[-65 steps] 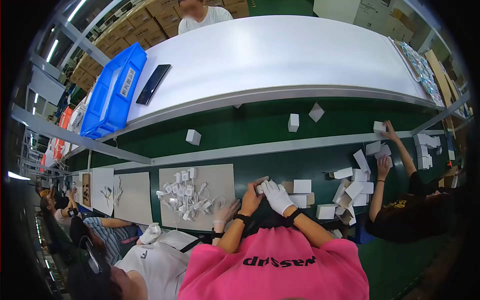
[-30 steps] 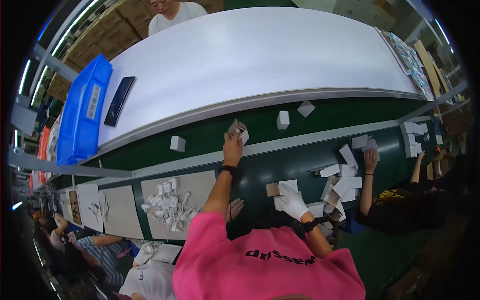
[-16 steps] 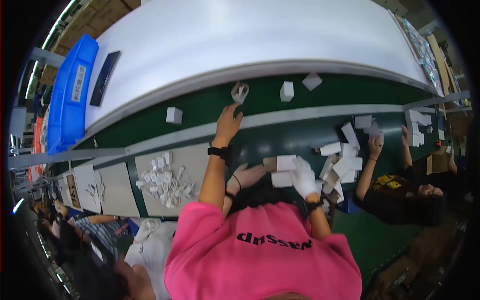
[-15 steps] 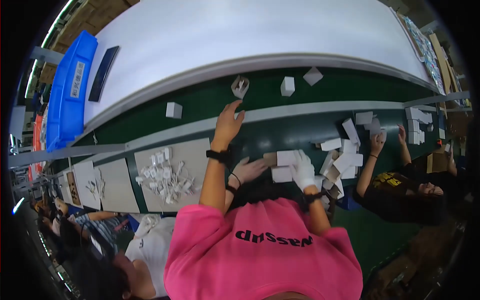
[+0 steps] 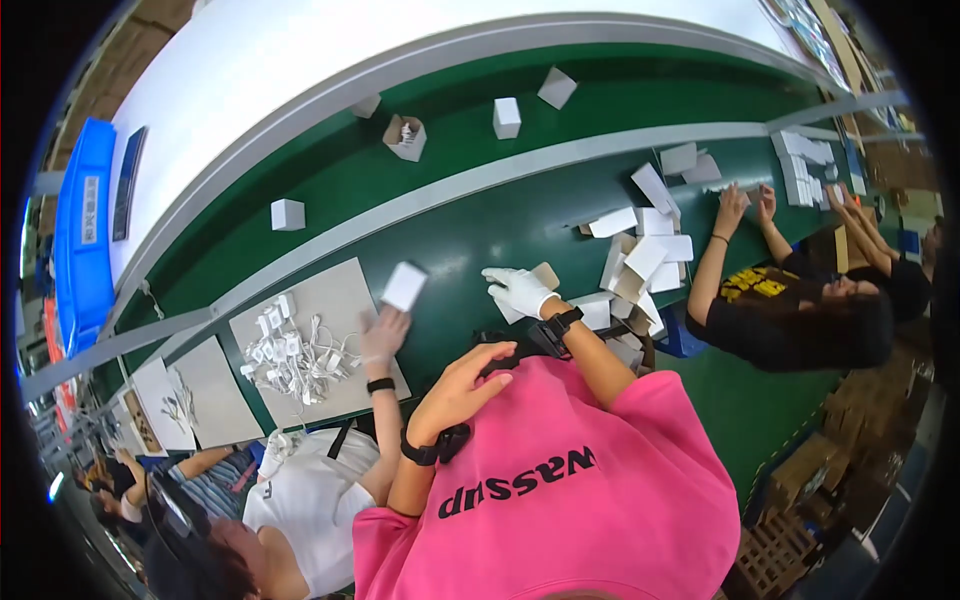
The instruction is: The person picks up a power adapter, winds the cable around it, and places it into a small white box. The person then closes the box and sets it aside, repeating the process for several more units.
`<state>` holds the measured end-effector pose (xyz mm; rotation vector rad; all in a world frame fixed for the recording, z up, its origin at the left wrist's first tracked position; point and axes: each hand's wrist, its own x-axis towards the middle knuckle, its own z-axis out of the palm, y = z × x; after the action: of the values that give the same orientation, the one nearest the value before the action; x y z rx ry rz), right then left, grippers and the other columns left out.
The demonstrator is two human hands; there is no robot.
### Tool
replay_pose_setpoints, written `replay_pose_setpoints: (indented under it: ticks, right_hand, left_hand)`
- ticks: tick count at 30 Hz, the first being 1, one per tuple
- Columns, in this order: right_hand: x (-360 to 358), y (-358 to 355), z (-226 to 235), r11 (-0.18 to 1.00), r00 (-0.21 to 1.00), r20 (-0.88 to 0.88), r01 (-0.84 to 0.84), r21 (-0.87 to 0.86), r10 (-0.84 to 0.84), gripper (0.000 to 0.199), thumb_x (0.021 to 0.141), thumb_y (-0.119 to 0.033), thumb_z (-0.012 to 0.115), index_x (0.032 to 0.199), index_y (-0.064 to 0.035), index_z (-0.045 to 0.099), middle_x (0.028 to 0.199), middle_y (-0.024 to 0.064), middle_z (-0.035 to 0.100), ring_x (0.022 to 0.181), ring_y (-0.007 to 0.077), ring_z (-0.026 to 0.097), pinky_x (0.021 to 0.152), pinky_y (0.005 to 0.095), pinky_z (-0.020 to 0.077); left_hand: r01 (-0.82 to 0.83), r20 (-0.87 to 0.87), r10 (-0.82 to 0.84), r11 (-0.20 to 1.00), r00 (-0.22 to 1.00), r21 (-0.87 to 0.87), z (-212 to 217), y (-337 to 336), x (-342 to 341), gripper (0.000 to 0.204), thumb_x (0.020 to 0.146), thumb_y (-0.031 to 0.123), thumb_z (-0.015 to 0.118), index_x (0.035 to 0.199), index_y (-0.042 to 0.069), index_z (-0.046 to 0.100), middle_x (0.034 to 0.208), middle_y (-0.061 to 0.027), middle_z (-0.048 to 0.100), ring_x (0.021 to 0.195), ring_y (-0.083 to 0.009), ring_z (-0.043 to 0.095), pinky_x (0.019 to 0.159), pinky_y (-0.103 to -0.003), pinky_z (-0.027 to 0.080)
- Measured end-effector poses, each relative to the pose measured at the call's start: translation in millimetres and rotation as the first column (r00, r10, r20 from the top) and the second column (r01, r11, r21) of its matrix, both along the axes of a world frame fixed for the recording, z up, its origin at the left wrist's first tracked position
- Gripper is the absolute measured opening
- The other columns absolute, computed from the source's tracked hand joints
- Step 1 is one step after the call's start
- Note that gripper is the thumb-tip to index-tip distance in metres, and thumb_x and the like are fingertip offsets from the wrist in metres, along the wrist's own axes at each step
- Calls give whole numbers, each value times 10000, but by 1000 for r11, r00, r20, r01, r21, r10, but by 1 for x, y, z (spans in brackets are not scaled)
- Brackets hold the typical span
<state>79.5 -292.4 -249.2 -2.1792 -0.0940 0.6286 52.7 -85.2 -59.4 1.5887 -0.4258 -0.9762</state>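
My left hand (image 5: 468,388) is bare, with a black band at the wrist. It hovers in front of my chest, its fingers stretched out and holding nothing. On my right hand (image 5: 520,292) is a white glove; its fingers are spread and point left over the table. Beneath that hand a small carton shows only in part: a brownish flap (image 5: 545,274) above and a white corner below. The palm seems to rest on it, though the contact is hidden. Right of the glove lies a heap of white cartons (image 5: 648,257), several of them with raised flaps.
At left, a co-worker's hand (image 5: 384,338) carries a white box (image 5: 404,287) beside a board with white chargers and cables (image 5: 290,350). Beyond the grey rail stand an open carton (image 5: 405,138) and white boxes (image 5: 507,118). Another person's hands (image 5: 735,207) work at right.
My left hand has drawn back from the open carton to my chest. My gloved right hand has shifted left. The co-worker's hand has moved left with a white box. The view has turned.
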Motion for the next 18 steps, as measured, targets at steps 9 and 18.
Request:
replay_pose_setpoints:
  ticks: [9, 18]
  right_hand:
    - [-81, -128, 120, 645, 775, 519, 609, -461, -361, 267, 797, -197, 572, 1012, -47, 620, 963, 147, 634, 948, 350, 578, 826, 450, 470]
    - [-180, -214, -17, 479, 476, -58, 874, -81, -878, 633, 904, -424, 536, 1366, -16, 390, 1303, 281, 478, 1187, 371, 501, 986, 379, 403]
  left_hand:
    - [23, 475, -306, 858, 825, 514, -128, -51, 6, 665, 769, 167, 698, 1371, 184, 414, 1433, -152, 321, 1303, -361, 338, 1019, -510, 355]
    - [160, 428, -645, 649, 633, 744, -187, -115, 18, 903, 693, 179, 749, 1442, 318, 264, 1498, -121, 207, 1343, -407, 255, 990, -621, 336]
